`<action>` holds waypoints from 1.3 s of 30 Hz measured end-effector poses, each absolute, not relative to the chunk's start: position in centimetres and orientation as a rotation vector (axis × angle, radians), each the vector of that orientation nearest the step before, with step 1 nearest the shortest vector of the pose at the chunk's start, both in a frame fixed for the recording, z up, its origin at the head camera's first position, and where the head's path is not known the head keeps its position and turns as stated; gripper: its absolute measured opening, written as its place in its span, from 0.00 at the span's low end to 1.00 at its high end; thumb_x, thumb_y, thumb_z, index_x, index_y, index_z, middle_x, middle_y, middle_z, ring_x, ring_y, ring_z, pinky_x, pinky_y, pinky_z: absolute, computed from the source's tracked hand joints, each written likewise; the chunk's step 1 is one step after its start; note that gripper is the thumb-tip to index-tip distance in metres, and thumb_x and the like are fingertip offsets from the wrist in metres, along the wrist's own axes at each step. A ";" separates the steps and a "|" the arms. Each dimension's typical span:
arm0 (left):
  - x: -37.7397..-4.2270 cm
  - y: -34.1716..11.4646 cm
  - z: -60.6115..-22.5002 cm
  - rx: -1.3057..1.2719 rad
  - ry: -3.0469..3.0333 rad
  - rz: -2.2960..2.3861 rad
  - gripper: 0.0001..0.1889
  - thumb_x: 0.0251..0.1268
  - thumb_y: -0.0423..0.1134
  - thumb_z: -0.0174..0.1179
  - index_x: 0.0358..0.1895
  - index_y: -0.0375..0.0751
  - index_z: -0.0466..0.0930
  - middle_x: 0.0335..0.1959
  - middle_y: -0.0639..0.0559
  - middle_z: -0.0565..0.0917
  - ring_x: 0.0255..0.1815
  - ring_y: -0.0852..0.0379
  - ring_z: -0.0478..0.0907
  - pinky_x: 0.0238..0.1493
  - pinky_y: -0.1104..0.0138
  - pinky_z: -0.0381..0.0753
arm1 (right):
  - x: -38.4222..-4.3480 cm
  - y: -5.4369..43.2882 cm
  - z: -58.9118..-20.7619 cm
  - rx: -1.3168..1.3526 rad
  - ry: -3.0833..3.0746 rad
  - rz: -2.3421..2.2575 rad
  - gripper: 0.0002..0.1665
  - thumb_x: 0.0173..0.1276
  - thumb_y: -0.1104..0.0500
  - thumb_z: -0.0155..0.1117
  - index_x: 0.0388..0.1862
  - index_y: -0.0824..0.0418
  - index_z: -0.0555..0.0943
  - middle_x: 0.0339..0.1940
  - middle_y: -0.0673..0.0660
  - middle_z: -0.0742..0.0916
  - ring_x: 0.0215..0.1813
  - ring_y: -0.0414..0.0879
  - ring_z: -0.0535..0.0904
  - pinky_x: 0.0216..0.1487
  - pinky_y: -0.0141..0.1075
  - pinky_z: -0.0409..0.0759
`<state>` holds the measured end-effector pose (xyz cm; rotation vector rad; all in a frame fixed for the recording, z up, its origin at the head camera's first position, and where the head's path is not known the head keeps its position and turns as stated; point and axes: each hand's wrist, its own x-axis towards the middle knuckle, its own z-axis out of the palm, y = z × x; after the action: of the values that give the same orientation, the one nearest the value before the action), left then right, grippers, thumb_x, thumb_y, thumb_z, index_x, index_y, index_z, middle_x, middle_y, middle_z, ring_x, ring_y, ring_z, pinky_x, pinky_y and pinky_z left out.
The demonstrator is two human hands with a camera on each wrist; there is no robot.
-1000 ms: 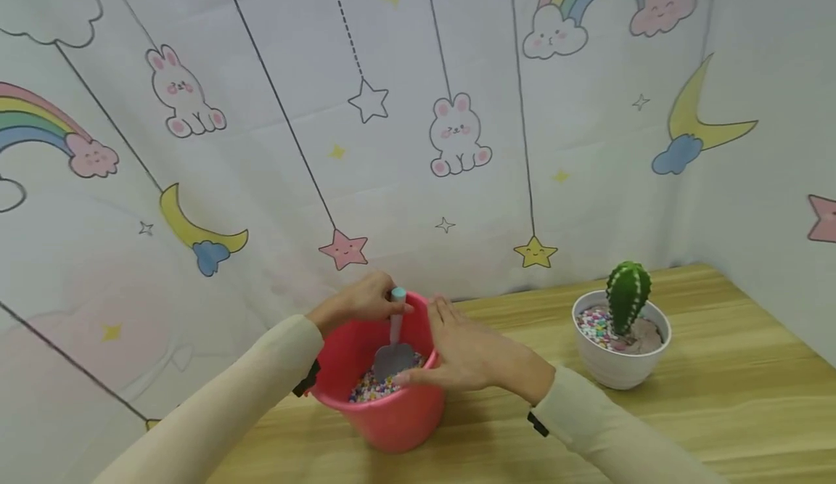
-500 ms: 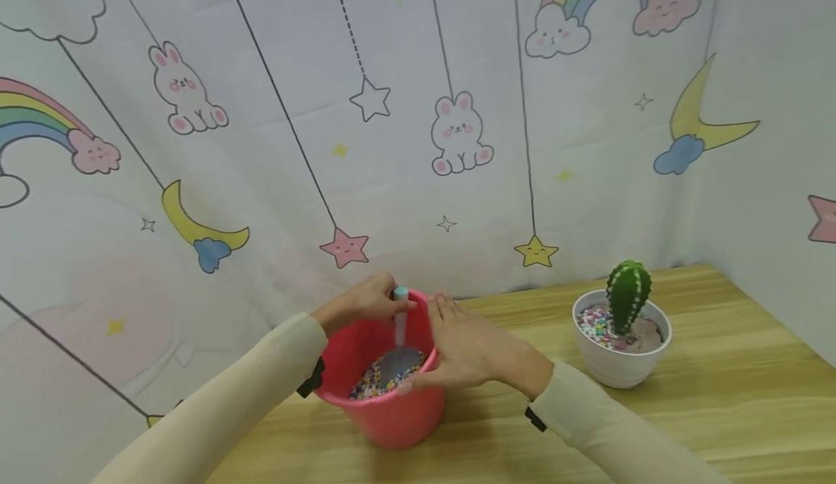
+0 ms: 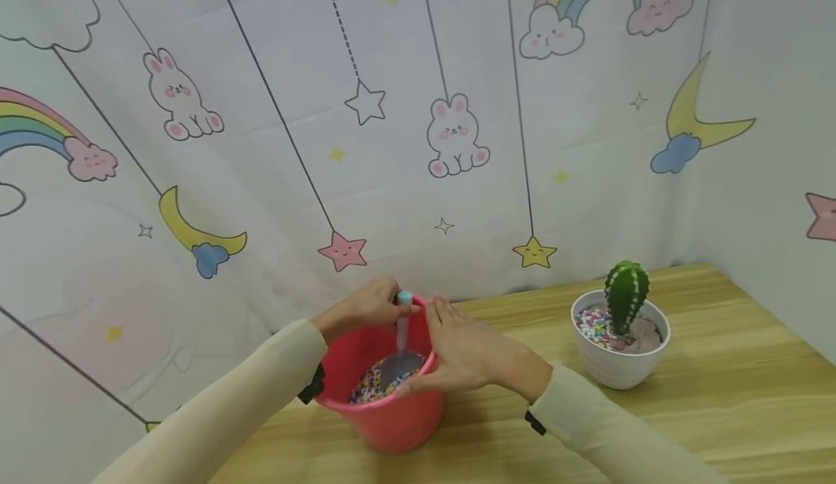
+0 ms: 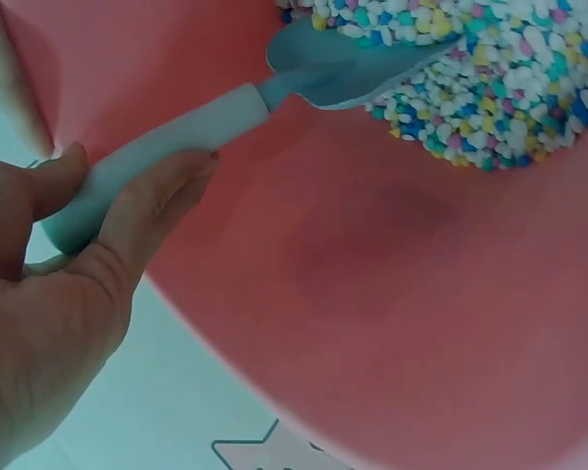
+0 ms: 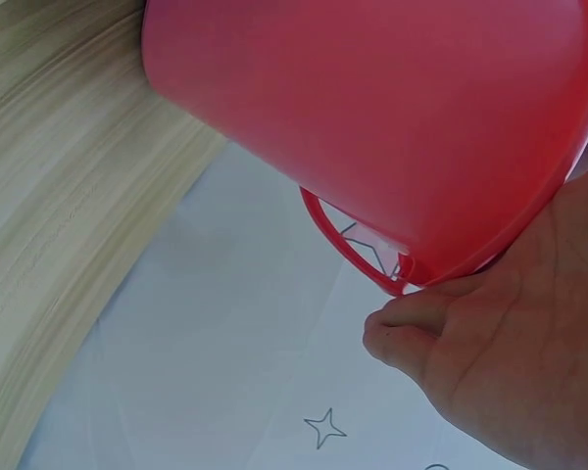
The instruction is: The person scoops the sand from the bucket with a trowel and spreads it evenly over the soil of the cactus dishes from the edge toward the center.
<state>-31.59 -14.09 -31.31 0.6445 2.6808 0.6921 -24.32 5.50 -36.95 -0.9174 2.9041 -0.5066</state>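
My left hand [image 3: 375, 304] grips the pale handle of a small trowel [image 4: 191, 129] inside a red bucket [image 3: 400, 426]. The trowel's grey blade dips into multicoloured pebbles [image 4: 510, 108] at the bucket's bottom, partly buried. In the left wrist view, thumb and fingers close around the handle near its end. My right hand [image 3: 466, 350] lies against the bucket's right rim with fingers straight and the thumb over the near edge. From the right wrist, that hand [image 5: 529, 323] is at the rim beside a red loop handle [image 5: 335, 242].
To the right stands a white pot [image 3: 617, 368] with a green cactus [image 3: 627, 299], brown soil and coloured pebbles. A wood-grain table [image 3: 516, 440] carries both containers. Behind it hangs a white cloth [image 3: 287, 179] printed with stars, rabbits and rainbows.
The trowel has sunk deeper into the pebbles, and its handle has shifted slightly right with my left hand. My right hand stays on the bucket's rim.
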 end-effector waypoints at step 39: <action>-30.5 -15.2 -31.5 0.517 2.520 1.079 0.15 0.81 0.37 0.57 0.49 0.23 0.83 0.36 0.40 0.90 0.40 0.48 0.93 0.45 0.57 0.95 | -24.4 5.9 -37.4 -0.935 2.858 -0.674 0.83 0.53 0.09 0.57 0.88 0.60 0.40 0.90 0.62 0.51 0.90 0.60 0.46 0.87 0.54 0.61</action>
<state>-30.49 -15.19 -31.50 0.5167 2.5203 1.0795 -24.45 5.92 -37.39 -0.9349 2.8575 -0.6739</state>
